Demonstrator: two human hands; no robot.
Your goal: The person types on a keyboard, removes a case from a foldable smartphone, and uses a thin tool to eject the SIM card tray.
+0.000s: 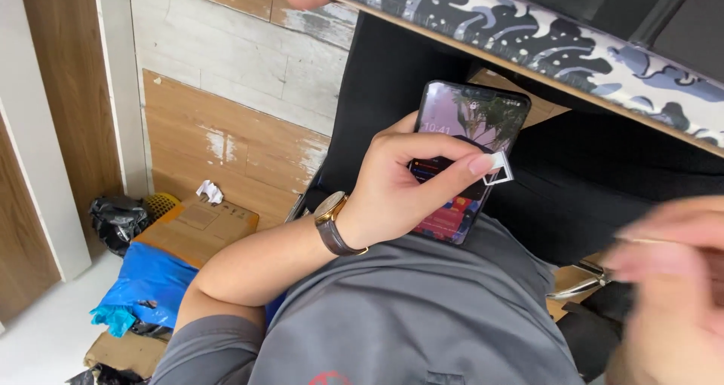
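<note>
My left hand [400, 193], with a brown-strapped watch [332, 223] on its wrist, grips a black smartphone [483, 113] whose screen is lit. The phone is upright over my lap. Thumb and forefinger of the same hand pinch a small silver card tray [500, 168] against the phone's right edge. My right hand [671, 279] is at the lower right, badly blurred by motion and apart from the phone. A thin pale streak crosses its fingers, and I cannot tell whether it holds anything. I am wearing a grey shirt [422, 317].
A desk edge with a blue-and-white wave-patterned mat [543, 30] runs across the top. On the floor at the left are a cardboard box [204, 223], a blue plastic bag [151, 283] and a black bag [117, 219]. A chrome chair part [588, 285] shows near my right hand.
</note>
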